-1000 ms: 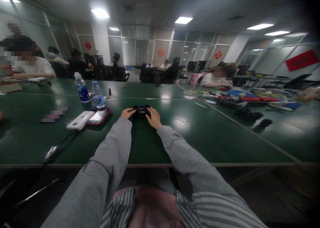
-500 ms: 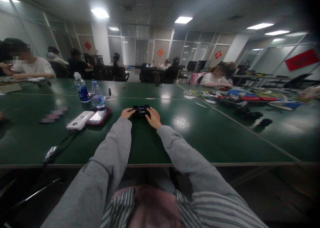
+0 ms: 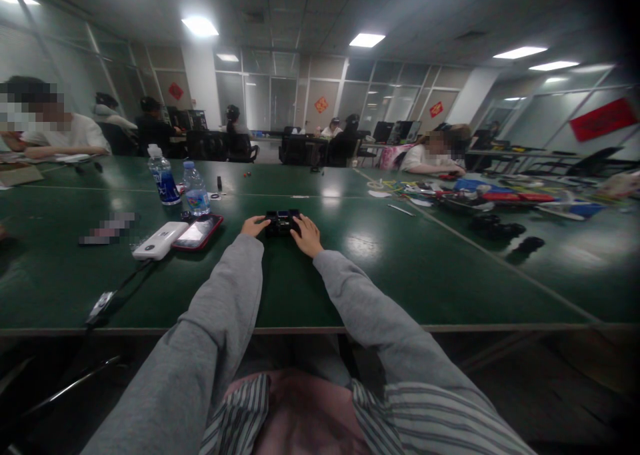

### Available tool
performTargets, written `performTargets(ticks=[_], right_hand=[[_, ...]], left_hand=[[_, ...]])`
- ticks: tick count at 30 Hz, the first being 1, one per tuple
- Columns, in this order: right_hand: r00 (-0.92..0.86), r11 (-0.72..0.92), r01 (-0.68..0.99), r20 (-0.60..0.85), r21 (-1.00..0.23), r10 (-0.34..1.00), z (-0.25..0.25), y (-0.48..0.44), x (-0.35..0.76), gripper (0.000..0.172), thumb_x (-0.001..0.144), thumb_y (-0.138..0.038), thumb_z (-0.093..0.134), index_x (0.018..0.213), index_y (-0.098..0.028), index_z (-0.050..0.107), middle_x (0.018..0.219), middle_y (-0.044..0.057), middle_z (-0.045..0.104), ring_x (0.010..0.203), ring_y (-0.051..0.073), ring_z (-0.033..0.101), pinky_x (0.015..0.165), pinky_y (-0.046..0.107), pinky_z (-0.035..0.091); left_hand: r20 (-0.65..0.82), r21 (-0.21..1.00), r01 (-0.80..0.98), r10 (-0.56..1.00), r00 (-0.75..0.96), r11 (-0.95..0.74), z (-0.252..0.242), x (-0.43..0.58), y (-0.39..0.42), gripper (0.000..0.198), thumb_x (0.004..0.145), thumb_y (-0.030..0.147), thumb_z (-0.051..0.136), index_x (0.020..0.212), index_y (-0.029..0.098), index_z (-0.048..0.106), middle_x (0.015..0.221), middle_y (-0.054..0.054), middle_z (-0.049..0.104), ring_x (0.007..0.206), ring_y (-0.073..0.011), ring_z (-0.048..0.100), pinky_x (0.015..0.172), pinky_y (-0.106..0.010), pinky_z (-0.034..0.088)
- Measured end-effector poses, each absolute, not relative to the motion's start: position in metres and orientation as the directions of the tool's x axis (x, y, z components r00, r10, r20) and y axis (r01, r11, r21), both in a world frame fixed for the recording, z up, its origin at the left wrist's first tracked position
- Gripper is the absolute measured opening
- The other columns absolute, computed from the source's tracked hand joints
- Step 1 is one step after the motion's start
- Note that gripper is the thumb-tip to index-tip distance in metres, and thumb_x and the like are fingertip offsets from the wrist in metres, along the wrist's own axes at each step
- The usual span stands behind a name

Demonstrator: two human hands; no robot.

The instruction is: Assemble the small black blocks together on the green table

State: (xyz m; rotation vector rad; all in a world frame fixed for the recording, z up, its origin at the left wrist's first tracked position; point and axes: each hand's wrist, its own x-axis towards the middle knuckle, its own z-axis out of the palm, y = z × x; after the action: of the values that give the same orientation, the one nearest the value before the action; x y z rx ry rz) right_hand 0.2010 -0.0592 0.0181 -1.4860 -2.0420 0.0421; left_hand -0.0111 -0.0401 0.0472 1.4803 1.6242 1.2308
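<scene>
A small black device (image 3: 283,223) with a boxy shape and a little dark panel on top sits on the green table (image 3: 300,288) straight in front of me. Its exact kind is too small to make out. My left hand (image 3: 255,226) grips its left end, thumb along the near side. On the opposite end, my right hand (image 3: 307,235) has its fingers laid over the top and side. Both hands partly cover the device's ends.
Left of my hands lie a red-edged phone (image 3: 199,232) and a white power bank (image 3: 161,240) with a cable. Two bottles, one blue-labelled (image 3: 164,180) and one clear (image 3: 196,192), stand behind them. A pen (image 3: 401,210) and black parts (image 3: 497,228) are to the right. Several people sit around.
</scene>
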Motion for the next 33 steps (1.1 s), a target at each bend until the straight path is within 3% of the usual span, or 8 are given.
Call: performTargets(ticks=[10,28,33], right_hand=[[-0.193,0.370,0.858,0.446,-0.355,0.874,0.018,-0.060,0.201,0.051,0.089,-0.043,0.038,0.138,-0.030,0.031,0.147,0.002,0.024,0.136,0.021,0.019,0.109,0.044,0.019],[-0.196,0.378,0.849,0.445,-0.369,0.874,0.022,-0.065,0.201,0.052,0.088,-0.041,0.039,0.138,-0.027,0.030,0.147,0.003,0.024,0.134,0.021,0.023,0.108,0.044,0.022],[-0.167,0.398,0.832,0.510,-0.387,0.844,0.020,-0.061,0.200,0.059,0.088,-0.041,0.038,0.141,-0.021,0.022,0.146,0.006,0.027,0.133,0.020,0.025,0.109,0.041,0.023]], left_hand=[[0.154,0.916,0.393,0.974,-0.169,-0.077,0.041,-0.015,-0.034,0.043,0.068,0.035,0.072,0.105,0.014,0.066,0.115,-0.010,0.063,0.110,-0.0213,0.056,0.097,-0.030,0.039],[0.174,0.898,0.430,0.973,-0.152,-0.093,0.028,-0.020,-0.020,0.048,0.068,0.042,0.070,0.108,0.015,0.065,0.116,-0.011,0.062,0.110,-0.0235,0.056,0.097,-0.034,0.040],[0.210,0.880,0.456,0.969,-0.129,-0.130,0.021,-0.024,-0.012,0.042,0.076,0.040,0.062,0.108,0.013,0.065,0.113,-0.012,0.064,0.107,-0.0228,0.057,0.095,-0.033,0.041]])
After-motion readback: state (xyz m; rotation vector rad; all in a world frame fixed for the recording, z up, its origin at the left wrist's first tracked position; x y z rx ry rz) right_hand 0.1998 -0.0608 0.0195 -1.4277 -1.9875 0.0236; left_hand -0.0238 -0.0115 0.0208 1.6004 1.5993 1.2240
